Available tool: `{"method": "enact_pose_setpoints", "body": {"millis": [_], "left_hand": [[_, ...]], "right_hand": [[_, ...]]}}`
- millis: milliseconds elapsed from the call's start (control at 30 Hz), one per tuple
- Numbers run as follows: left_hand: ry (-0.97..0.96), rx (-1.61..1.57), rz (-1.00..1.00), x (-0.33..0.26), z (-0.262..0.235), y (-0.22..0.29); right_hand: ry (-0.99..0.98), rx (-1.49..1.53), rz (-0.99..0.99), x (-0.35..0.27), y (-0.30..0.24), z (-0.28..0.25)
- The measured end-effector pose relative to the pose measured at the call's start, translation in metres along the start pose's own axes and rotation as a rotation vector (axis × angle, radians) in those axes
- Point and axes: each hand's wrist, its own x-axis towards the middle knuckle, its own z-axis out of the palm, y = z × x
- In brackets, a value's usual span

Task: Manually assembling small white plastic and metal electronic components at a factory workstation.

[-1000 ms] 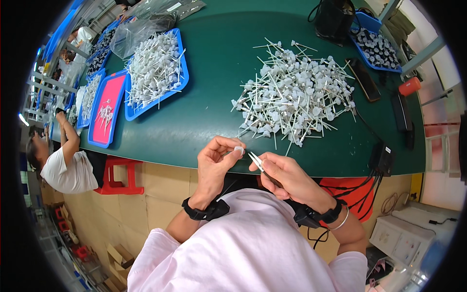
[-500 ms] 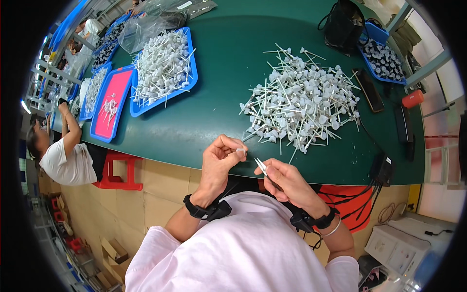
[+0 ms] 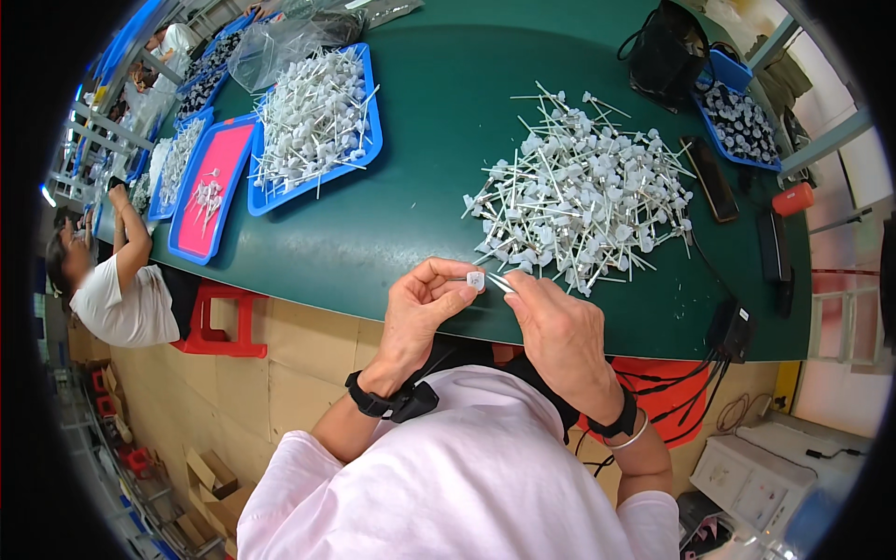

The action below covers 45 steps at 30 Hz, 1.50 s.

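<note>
Between thumb and fingertips, my left hand (image 3: 420, 303) pinches a small whitish square-headed part (image 3: 476, 280), its face turned toward me. My right hand (image 3: 563, 331) is closed round a pair of tweezers (image 3: 500, 282), whose pale tips meet the edge of that part or come very close to it. Both hands are over the front edge of the green table (image 3: 411, 187). Just beyond them spreads a loose heap of white stemmed parts (image 3: 588, 191), with cloudy heads and thin stalks. What the part's far side looks like is hidden by my fingers.
Left stands a blue tray (image 3: 371, 149) piled with similar parts, beside a pink-lined tray (image 3: 193, 241) with several pieces. At right lie a phone (image 3: 709, 177), a red cylinder (image 3: 793, 199), a black bag (image 3: 663, 56) and a cabled black box (image 3: 731, 331). A co-worker (image 3: 126, 289) sits at far left.
My right hand has rolled over and brought the tweezers up to the small part. In my left fingers the part now shows its square face.
</note>
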Motion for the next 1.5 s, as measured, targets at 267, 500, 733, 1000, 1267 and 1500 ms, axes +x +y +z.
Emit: {"method": "enact_pose_setpoints", "body": {"millis": [267,500,733,1000,1267,1500], "left_hand": [[0.011,0.025,0.044,-0.001,-0.003,-0.005],[0.031,0.009,0.023,-0.001,-0.004,-0.007],[0.035,-0.085,-0.024,0.001,-0.007,-0.002],[0.018,-0.125,-0.04,0.004,-0.009,0.006],[0.053,-0.128,-0.026,0.005,-0.01,0.007],[0.079,-0.107,-0.022,0.007,-0.009,0.007]], "right_hand": [[-0.061,-0.138,-0.065,0.006,-0.011,-0.001],[-0.154,-0.23,-0.046,0.006,-0.013,-0.004],[-0.062,-0.157,-0.047,0.008,-0.014,-0.007],[-0.072,-0.116,0.014,-0.003,-0.009,0.0],[-0.074,-0.079,0.034,-0.007,-0.007,0.007],[-0.088,-0.067,0.052,-0.009,-0.006,0.011]]}}
